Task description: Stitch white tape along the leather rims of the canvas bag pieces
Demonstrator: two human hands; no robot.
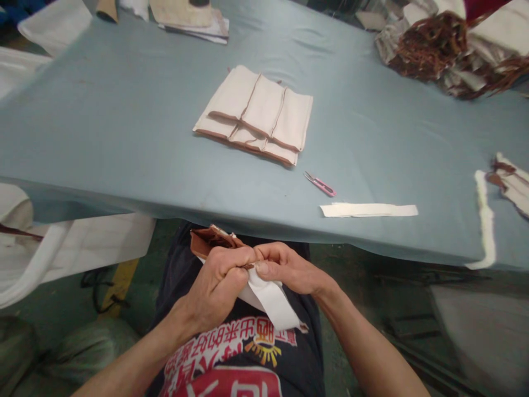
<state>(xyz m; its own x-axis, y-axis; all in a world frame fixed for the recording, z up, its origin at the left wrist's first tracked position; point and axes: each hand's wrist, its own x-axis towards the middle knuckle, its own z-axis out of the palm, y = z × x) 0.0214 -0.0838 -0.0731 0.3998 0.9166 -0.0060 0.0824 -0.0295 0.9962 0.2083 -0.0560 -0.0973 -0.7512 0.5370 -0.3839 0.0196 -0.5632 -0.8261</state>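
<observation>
Over my lap, below the table's front edge, my left hand (223, 278) and my right hand (289, 268) meet, both pinching a white and brown fabric piece (275, 303). Its brown part shows beyond my left hand, and a white strip hangs down from between my fingers. On the table lie stacked cream panels with brown edging (270, 107). Pink-handled thread snips (320, 183) rest just right of the stack, with cream strips (370, 210) nearer the front edge.
The blue-green tablecloth (124, 121) covers the table. A heap of brown and white scraps (438, 49) is at the back right. Papers (185, 14) lie at the back left. A white curled strip (484, 220) hangs near the right front edge, beside another fabric piece (514, 182).
</observation>
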